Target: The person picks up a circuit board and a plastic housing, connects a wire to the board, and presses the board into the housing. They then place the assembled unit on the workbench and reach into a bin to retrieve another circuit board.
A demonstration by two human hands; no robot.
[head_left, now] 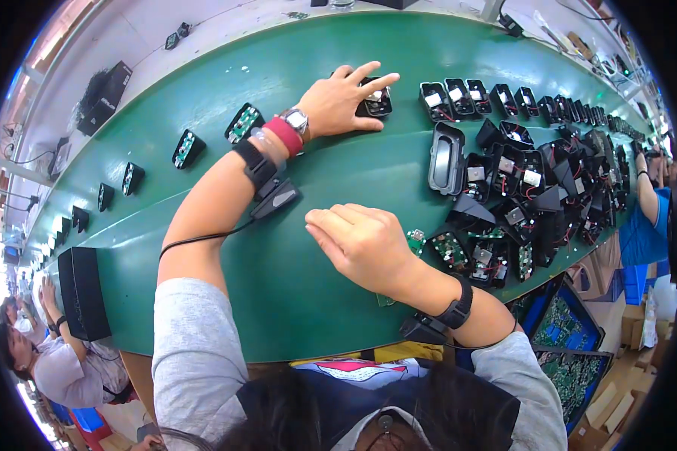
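Note:
My left hand (337, 104) reaches across the green work table with its fingers spread. A small black plastic housing (378, 105) with parts inside lies partly under its fingers, between thumb and forefinger. The hand seems to touch it, without closing round it. Nearer to me, my right hand (362, 244) is closed, knuckles up, above the middle of the table; whatever it may hold is hidden. Beside its wrist a green circuit board (416, 240) shows in part. Just left of my left wrist stands a black housing with a green board (244, 122).
To the right lies a heap of black housings (534, 180) with red wires and boards. A row of housings (459, 98) runs along the far right; spaced ones (189, 149) stand left. A black box (83, 293) sits at the left edge. Co-workers (60, 361) are on both sides.

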